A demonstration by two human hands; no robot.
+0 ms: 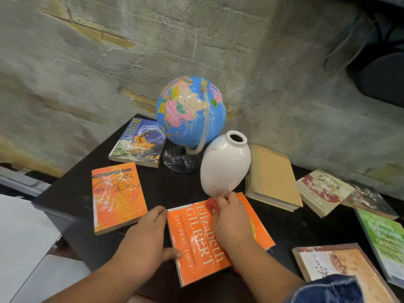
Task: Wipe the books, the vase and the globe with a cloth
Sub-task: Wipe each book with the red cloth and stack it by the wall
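Seven books show plainly on the black table point(72, 189), along with one globe, one vase and one cloth.

At lower centre lies the orange Gilbert book point(196, 243). To its left is the orange paperback point(118, 195), and above that the World Literature book point(137, 143), just beside the globe's dark base. Right of centre is the plain tan book point(271, 176). Further right lies the Peace Women book point(321, 191); the dark speckled patch past it may be part of it or another book, I cannot tell which. The green book point(384, 239) is at the right edge and the brown book point(345, 272) in the lower right corner.

The globe point(190, 112) stands at upper centre, against the block wall point(87, 62). The white vase point(225, 165) is the only container. It leans tilted between the globe and the tan book, its mouth towards the upper right. The inside is dark, so its contents cannot be made out.

The left hand point(142, 241) grips the left edge of the Gilbert book, thumb on the cover and fingers curled at the upper corner. The right hand point(231, 221) pinches the red cloth point(211, 206), bunched on the top of that cover. Its fingertips sit right at the vase's base, though whether they touch it cannot be told.
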